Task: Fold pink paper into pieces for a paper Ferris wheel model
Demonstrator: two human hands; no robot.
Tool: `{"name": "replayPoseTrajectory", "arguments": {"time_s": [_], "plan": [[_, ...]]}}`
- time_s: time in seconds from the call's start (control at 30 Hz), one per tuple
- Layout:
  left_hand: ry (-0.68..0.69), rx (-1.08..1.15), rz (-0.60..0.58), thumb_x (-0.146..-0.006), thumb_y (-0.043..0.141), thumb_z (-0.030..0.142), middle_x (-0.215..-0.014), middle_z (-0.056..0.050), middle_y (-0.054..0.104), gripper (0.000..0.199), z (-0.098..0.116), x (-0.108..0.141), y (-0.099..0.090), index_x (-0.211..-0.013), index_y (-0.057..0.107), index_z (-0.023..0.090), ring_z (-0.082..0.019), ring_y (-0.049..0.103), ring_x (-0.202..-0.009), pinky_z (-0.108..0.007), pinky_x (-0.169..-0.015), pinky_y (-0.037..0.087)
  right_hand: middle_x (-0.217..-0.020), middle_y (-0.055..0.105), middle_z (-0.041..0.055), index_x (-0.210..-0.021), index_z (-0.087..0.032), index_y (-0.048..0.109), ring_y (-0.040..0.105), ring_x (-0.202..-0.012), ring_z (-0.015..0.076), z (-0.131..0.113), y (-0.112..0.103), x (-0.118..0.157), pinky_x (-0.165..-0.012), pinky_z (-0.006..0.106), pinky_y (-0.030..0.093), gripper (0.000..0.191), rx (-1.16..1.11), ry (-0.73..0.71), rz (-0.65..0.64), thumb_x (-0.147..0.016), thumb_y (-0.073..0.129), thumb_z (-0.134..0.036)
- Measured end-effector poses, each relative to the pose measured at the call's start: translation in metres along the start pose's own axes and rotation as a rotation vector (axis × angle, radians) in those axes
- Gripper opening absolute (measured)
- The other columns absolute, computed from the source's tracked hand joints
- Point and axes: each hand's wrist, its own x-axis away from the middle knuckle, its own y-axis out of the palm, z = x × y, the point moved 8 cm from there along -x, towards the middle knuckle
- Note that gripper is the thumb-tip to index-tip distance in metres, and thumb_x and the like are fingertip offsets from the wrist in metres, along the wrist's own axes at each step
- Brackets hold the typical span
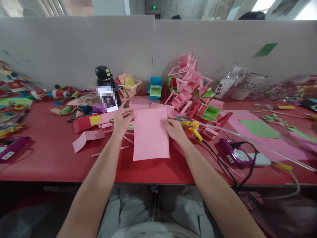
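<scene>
A pink sheet of paper is held up over the near middle of the table, tilted toward me. My left hand pinches its upper left edge between thumb and fingers. On the opposite edge, my right hand grips the sheet a little below its top corner. Just beyond the right hand lies a yellow glue gun with a black cord. Left of the sheet rests a folded pink paper piece. Behind the paper, other pink pieces are partly hidden.
Folded pink paper shapes are piled against the white partition. A black bottle and a blue paper box stand at the back. On the right are a purple power strip and a green sheet.
</scene>
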Motion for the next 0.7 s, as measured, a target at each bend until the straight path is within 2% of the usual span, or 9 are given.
{"name": "replayPoseTrajectory", "arguments": {"time_s": [0.13, 0.3, 0.5, 0.7], "plan": [[0.004, 0.012, 0.001, -0.064, 0.084, 0.036, -0.083, -0.007, 0.077, 0.038, 0.000, -0.001, -0.001, -0.095, 0.077, 0.015, -0.020, 0.072, -0.077, -0.030, -0.071, 0.059, -0.056, 0.025, -0.0038, -0.055, -0.022, 0.030, 0.023, -0.056, 0.0105, 0.001, -0.006, 0.000, -0.053, 0.029, 0.016, 0.059, 0.014, 0.016, 0.058, -0.082, 0.056, -0.068], [0.004, 0.003, 0.018, -0.064, 0.084, 0.036, -0.083, -0.008, 0.077, 0.038, -0.002, -0.002, -0.004, -0.095, 0.077, 0.015, -0.020, 0.072, -0.076, -0.029, -0.071, 0.059, -0.058, 0.030, -0.0037, -0.057, -0.022, 0.036, 0.027, -0.058, 0.0112, 0.000, -0.002, -0.001, -0.055, 0.029, 0.022, 0.054, -0.064, -0.002, 0.004, -0.082, 0.056, -0.065], [-0.001, -0.002, 0.037, -0.064, 0.084, 0.036, -0.085, -0.009, 0.077, 0.038, 0.002, 0.000, -0.004, -0.095, 0.077, 0.014, -0.021, 0.072, -0.079, -0.031, -0.073, 0.060, -0.057, 0.029, -0.0042, -0.056, -0.021, 0.038, 0.025, -0.057, 0.0108, 0.006, -0.007, 0.001, -0.054, 0.029, 0.019, 0.053, -0.040, 0.046, 0.063, -0.084, 0.058, -0.062], [-0.025, 0.002, 0.085, -0.062, 0.084, 0.037, -0.086, -0.009, 0.077, 0.040, 0.001, -0.001, -0.010, -0.095, 0.077, 0.015, -0.021, 0.073, -0.080, -0.032, -0.074, 0.060, -0.063, 0.044, -0.0033, -0.063, -0.020, 0.049, 0.038, -0.060, 0.0119, 0.007, 0.004, 0.000, -0.058, 0.028, 0.030, 0.040, -0.159, 0.011, -0.056, -0.081, 0.062, -0.053]]}}
